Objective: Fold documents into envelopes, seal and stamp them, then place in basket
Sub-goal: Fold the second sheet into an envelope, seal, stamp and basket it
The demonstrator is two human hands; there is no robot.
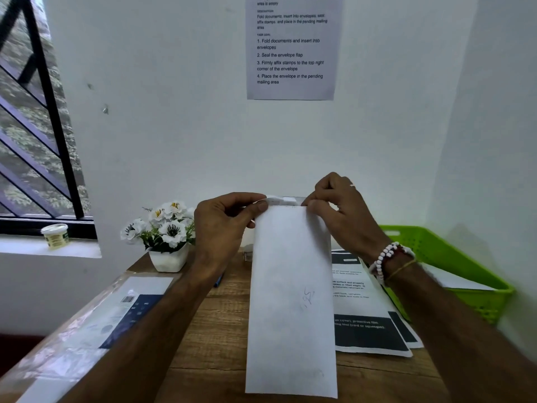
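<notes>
A long white envelope [290, 301] is held upright above the wooden desk [220, 338], its short end at the top. My left hand [223, 225] pinches the top left corner. My right hand [343, 216] pinches the top right corner. Between the fingertips a narrow strip of flap or folded paper [283, 201] sticks up; which it is I cannot tell. Faint pen marks show on the envelope's face. A green plastic basket [453, 257] stands at the right with a white envelope [453, 280] lying inside.
Printed documents [366, 330] lie on the desk to the right of the envelope. A clear plastic packet [96, 318] lies at the left. A white pot of flowers [167, 231] stands at the back left, a blue pen [218, 281] beside it. An instruction sheet [290, 48] hangs on the wall.
</notes>
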